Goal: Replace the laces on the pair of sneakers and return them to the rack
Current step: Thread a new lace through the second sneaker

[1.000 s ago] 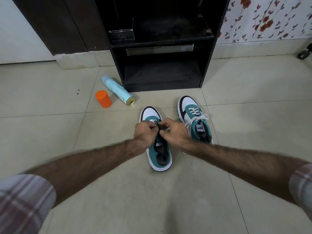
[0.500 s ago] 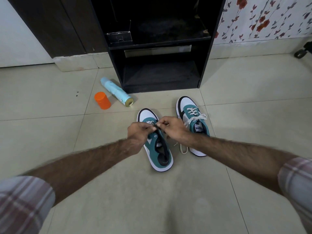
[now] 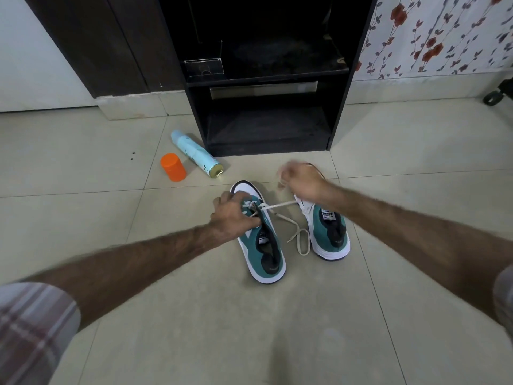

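Lace (image 3: 280, 204), thin white cord, taut between both hands.

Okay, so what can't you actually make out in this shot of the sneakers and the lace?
- Head view: right hand is motion-blurred, so its grip on the white lace is unclear.
- Right sneaker: toe and lacing hidden by that hand.
- Left sneaker: eyelets covered by the left hand.
- Rack: shelves too dark.
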